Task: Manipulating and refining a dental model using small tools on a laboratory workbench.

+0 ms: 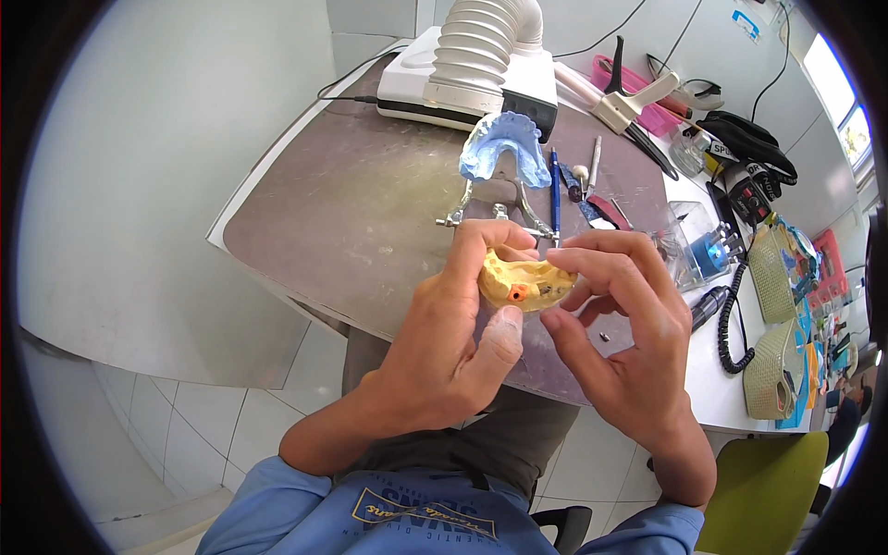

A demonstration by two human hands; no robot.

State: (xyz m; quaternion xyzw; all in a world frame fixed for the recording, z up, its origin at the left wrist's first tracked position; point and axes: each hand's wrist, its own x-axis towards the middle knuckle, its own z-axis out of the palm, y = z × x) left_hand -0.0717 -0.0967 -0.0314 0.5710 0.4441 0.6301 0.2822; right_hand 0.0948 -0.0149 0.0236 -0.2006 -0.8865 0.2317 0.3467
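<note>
We have the curved yellow plaster dental model [499, 277] above the brown tabletop [324, 213], long axis running left-right, orange patch [524, 291] facing us. Our left hand [451, 333] clamps its left end; whether our right hand [638, 324] grips the other, we cannot tell.

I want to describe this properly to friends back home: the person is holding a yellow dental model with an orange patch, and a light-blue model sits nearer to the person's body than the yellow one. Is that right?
Not quite: the light-blue model sits farther away, beyond the yellow dental model being held with its orange patch, as the head view shows.
</note>
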